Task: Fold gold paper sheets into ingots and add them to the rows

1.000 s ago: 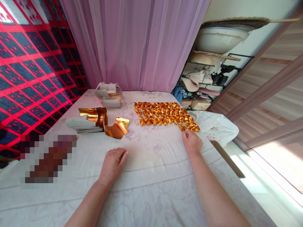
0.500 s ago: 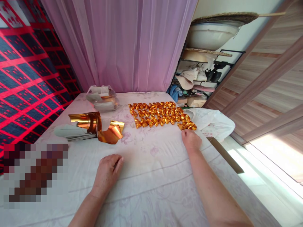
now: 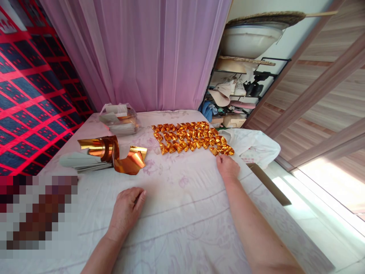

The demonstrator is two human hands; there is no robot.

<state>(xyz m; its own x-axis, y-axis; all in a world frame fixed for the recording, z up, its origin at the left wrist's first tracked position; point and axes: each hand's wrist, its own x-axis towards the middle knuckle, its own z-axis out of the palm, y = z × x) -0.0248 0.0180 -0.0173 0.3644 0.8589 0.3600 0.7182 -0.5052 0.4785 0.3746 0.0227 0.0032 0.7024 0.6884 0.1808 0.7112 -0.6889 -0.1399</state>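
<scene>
The right hand [image 3: 228, 167] is resting knuckles-up on the pale sheet [image 3: 182, 224], its fingers curled loosely and gripping nothing, the fingertips lying just beside the nearest corner of the folded gold pieces [image 3: 191, 137]. Over the last second it is hardly shifting against those pieces; what is changing is mostly the view, which is swinging a little so that everything is sliding leftward in the picture. The left hand [image 3: 127, 209] is lying flat and open on the sheet, palm down, empty, well apart from the gold, and is likewise staying where it was. By my reading, the work is pausing at the edge of the arrangement rather than moving on. The folded gold pieces are lying in close, tidy rows, small, crinkled and shining orange-gold. Farther left, curled gold foil sheets [image 3: 114, 154] are sitting on a stack of pale paper [image 3: 78, 161], with a clear plastic bag [image 3: 119, 118] beyond and a white cloth [image 3: 253, 146] to the right of the rows.
</scene>
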